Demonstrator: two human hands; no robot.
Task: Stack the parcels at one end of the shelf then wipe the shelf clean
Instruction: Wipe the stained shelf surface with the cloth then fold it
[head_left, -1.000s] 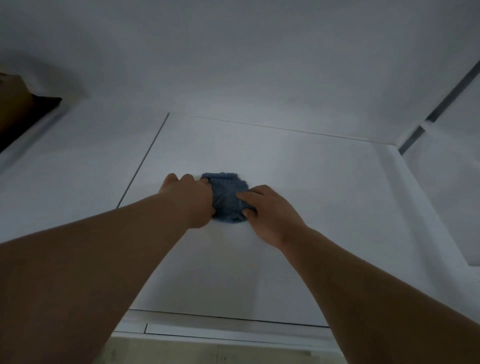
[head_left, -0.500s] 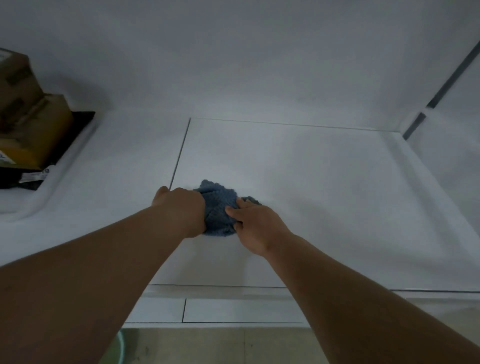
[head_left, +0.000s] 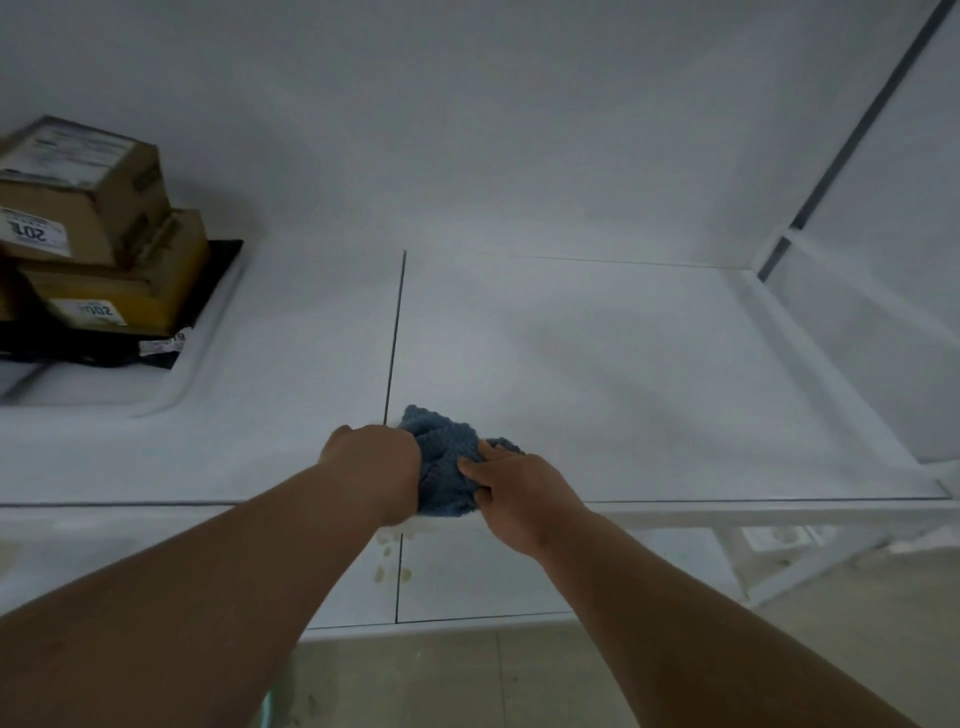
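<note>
I'm looking down on the white shelf (head_left: 597, 374), and its dark panel seam (head_left: 395, 332) is my landmark. Far left of the seam I see the parcels (head_left: 88, 228): two brown cardboard boxes stacked one on the other, on top of a flat black parcel (head_left: 124, 348) which lies on a white tray (head_left: 156, 395). Just right of the seam's near end, at the shelf's front edge, sits the bunched blue cloth (head_left: 444, 467). My left hand (head_left: 376, 467) curls round the cloth's left side; my right hand (head_left: 514, 491) pinches its right side, thumb on top.
</note>
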